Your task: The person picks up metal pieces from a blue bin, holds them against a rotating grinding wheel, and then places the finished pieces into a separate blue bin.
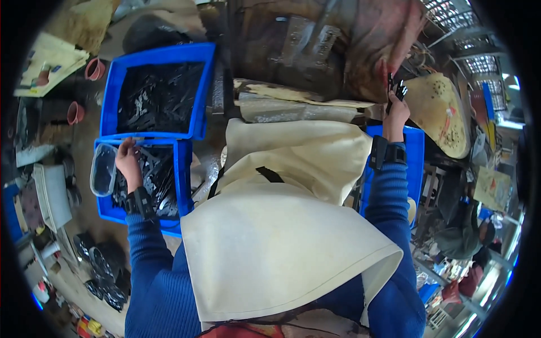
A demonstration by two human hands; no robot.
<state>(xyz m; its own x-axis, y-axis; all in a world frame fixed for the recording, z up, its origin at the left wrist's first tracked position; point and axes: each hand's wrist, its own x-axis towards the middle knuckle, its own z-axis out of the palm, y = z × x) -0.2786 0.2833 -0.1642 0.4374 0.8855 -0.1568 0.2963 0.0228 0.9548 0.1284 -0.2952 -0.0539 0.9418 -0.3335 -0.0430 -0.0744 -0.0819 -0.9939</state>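
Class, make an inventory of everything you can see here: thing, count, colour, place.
Crates: three, blue, two left, one right
Strips: many, black, in the left crates
Tub: one, clear, at the lower left crate
Small pots: two, reddish, far left
Basin: one, white, left
Glossy things: several, black, lower left, kind unclear
Stained surface: one, brown, top centre
Rounded board: one, pale yellow, right
Background clutter: uncounted, mixed colours, around the edges
Held pieces: count unclear, black, in the right hand
Apron: one, cream, centre
Wristbands: two, black, on the wrists
Sleeves: two, blue, left and right
Left hand: one, bare, at the tub's edge
Right hand: one, bare, upper right
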